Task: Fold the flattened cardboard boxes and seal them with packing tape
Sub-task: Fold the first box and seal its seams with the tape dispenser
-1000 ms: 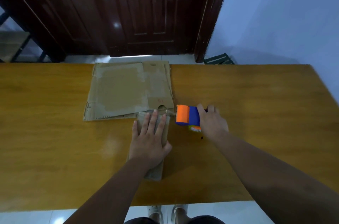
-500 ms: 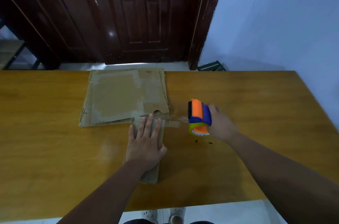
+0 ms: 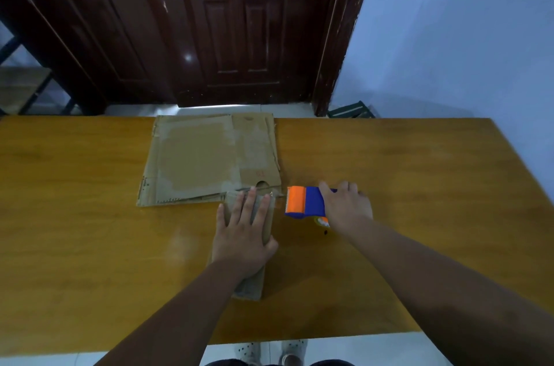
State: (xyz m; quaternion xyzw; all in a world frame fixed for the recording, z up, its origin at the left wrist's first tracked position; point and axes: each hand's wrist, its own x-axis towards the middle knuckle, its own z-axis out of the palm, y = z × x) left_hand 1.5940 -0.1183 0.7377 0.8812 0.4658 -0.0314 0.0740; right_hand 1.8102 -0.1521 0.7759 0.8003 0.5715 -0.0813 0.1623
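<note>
Since half a second ago the tape dispenser [image 3: 304, 203] has swung back toward the cardboard, its orange toothed end now pointing at the small folded cardboard piece [image 3: 260, 248] instead of standing turned up further off to the right. The right hand [image 3: 346, 206] is gripping the dispenser's blue body, fingers curled over its top, while the left hand [image 3: 244, 235] is lying flat with fingers spread, pressing the folded piece down onto the wooden table [image 3: 90, 230]. That piece is sitting at the table's middle, its far end touching the near edge of the stack of flattened cardboard boxes [image 3: 209, 160].

The cardboard looks light and thin, stiff across its panels but wanting to spring open at the creases, so it is needing a flat palm close to the seam. The table looks smooth, so the piece may slide under the tape's pull. The dispenser is best held by its body, clear of the blade.
</note>
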